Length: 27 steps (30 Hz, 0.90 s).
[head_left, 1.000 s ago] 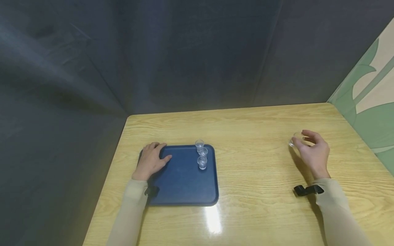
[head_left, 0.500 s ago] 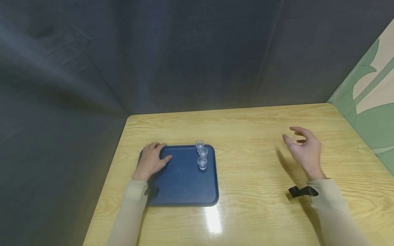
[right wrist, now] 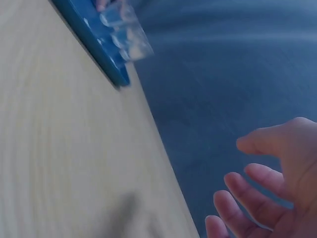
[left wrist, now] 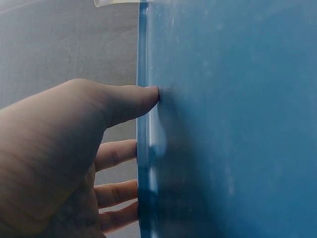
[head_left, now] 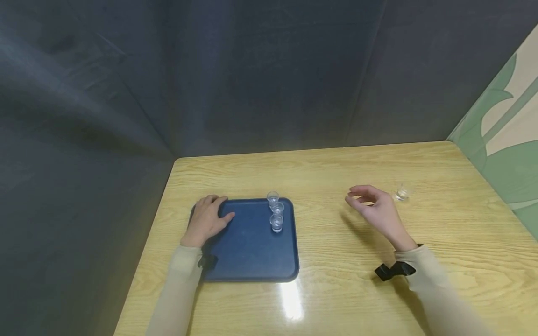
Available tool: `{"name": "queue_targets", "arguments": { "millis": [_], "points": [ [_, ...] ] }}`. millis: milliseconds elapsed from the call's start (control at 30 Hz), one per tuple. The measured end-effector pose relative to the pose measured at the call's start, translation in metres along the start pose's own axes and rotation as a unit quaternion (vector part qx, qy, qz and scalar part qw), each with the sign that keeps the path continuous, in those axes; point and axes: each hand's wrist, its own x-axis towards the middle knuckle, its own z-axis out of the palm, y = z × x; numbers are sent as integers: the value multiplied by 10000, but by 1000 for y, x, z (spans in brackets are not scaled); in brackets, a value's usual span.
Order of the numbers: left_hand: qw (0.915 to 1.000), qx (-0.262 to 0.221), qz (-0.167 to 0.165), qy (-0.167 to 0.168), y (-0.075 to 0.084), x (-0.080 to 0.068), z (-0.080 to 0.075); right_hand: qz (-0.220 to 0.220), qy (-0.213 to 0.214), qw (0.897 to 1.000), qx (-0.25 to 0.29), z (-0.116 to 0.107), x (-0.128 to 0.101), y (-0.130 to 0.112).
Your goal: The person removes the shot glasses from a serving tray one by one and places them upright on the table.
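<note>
My left hand (head_left: 204,223) holds the left rim of a blue tray (head_left: 248,254). In the left wrist view its thumb (left wrist: 131,101) lies over the rim, and the other fingers touch the outer side. Three small clear glasses stand in a close row near the tray's far right corner: a back glass (head_left: 272,198), a middle glass (head_left: 277,208) and a front glass (head_left: 276,222). My right hand (head_left: 380,211) hovers above the table between tray and right side, fingers loosely bent and holding nothing. Behind it, to the right, another clear glass (head_left: 402,192) stands alone on the wood.
The light wooden table (head_left: 332,289) has dark cloth (head_left: 269,79) hanging behind it and along the left. A wall with a green leaf pattern (head_left: 504,154) borders the right side. Black straps with small mounts sit on both wrists, such as the right strap (head_left: 395,270).
My right hand has let go of the lone glass at the right and moved left, toward the tray. The left hand, the tray and its glasses stay put.
</note>
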Motion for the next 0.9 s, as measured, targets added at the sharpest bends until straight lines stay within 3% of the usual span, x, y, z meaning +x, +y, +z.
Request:
{"name": "queue_targets", "arguments": {
  "millis": [433,900],
  "points": [
    [10000,-35,-38,-9,1,0,1,-333,-965,9943,320,51,-9,-18],
    [9997,-177,-139,5,1,-1,1,-607,-1476,9857,546,106,-20,-40]
  ]
}}
